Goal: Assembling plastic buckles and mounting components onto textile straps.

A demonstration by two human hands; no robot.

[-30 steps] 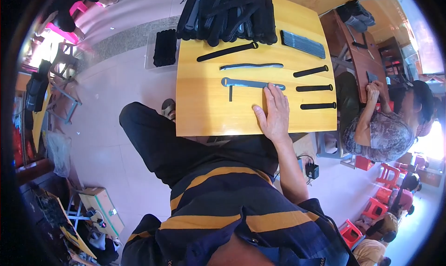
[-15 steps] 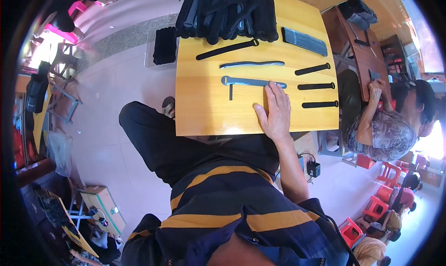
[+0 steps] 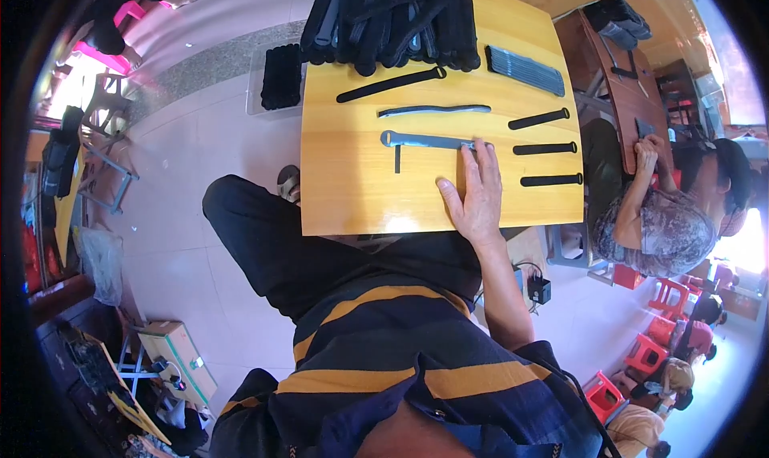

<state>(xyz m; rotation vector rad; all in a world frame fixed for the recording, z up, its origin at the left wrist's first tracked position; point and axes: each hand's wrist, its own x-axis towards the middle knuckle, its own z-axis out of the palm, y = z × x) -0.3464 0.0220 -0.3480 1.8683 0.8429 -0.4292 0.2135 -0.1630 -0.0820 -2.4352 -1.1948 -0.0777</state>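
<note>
A: What could slip here?
B: The grey strap [image 3: 428,141] — the right hand [image 3: 474,192] lies flat on the desk [image 3: 352,194], grip spread, only fingertips on the strap's end at its 12 o'clock, pinching nothing. A nudge could skew it.
A: Left hand?
B: Out of view.

Only the right hand [image 3: 478,195] shows here. It's lying flat, palm down, fingers [image 3: 481,158] stretched out straight and close together, thumb splayed off to the left of them. Nothing gripped, just resting open. The bare forearm runs back down from the wrist toward the body, elbow tucked near the striped shirt. Left hand isn't visible anywhere.
</note>
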